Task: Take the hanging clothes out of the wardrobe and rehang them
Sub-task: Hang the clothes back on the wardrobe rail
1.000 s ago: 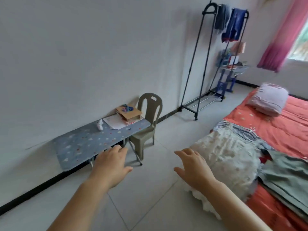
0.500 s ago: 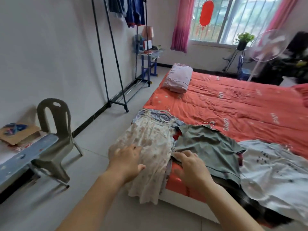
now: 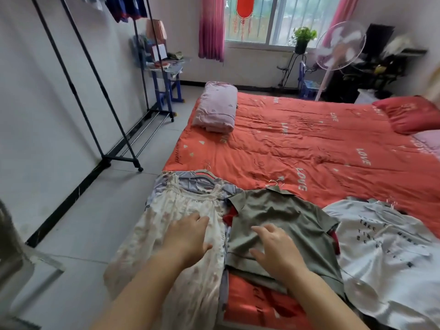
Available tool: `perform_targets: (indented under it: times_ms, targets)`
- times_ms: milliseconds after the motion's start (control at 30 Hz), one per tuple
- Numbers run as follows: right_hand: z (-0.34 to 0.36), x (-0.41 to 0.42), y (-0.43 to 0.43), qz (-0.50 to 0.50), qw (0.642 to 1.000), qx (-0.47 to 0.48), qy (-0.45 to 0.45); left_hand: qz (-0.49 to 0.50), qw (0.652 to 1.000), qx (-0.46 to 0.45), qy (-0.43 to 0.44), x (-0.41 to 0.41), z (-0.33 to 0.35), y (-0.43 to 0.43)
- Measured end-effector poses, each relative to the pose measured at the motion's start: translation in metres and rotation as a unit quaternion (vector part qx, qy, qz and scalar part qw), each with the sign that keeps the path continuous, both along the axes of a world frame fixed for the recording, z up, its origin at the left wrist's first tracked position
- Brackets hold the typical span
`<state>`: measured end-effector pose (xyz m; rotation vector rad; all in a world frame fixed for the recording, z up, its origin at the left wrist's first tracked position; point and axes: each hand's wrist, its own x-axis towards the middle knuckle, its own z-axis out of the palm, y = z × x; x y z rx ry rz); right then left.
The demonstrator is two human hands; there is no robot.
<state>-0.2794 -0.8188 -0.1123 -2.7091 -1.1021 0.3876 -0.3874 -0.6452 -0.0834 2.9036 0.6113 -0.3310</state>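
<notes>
Three piles of clothes on hangers lie along the near edge of the red bed. A cream floral dress is on the left, hanging off the bed's corner. An olive shirt lies in the middle and a white printed T-shirt on the right. My left hand hovers over the dress, fingers relaxed. Over the olive shirt, my right hand reaches with spread fingers, holding nothing. A black clothes rack stands along the left wall, with dark garments at its top.
A folded pink quilt lies at the bed's far left. A blue side table stands beyond the rack. A standing fan and a potted plant are by the window. A grey chair is at the left edge.
The view has swung right from the wall and ironing board to the bed. Both hands have come over the clothes on the bed's edge.
</notes>
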Motion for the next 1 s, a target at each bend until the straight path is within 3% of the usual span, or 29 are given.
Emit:
perform_targets:
  times_ms: [433,767,1000]
  targets:
    - [-0.059,0.138,0.149,0.034,0.997,-0.03,0.068,0.025,0.999,-0.01,0.045,0.128,-0.048,0.133]
    - [-0.198,0.283,0.293,0.069,0.984,-0.061,0.153,0.08,0.993,-0.064,0.058,0.248,-0.163,0.231]
    - [-0.302,0.339,0.373,0.027,0.982,-0.048,0.18,0.109,0.987,-0.097,0.068,0.291,-0.256,0.27]
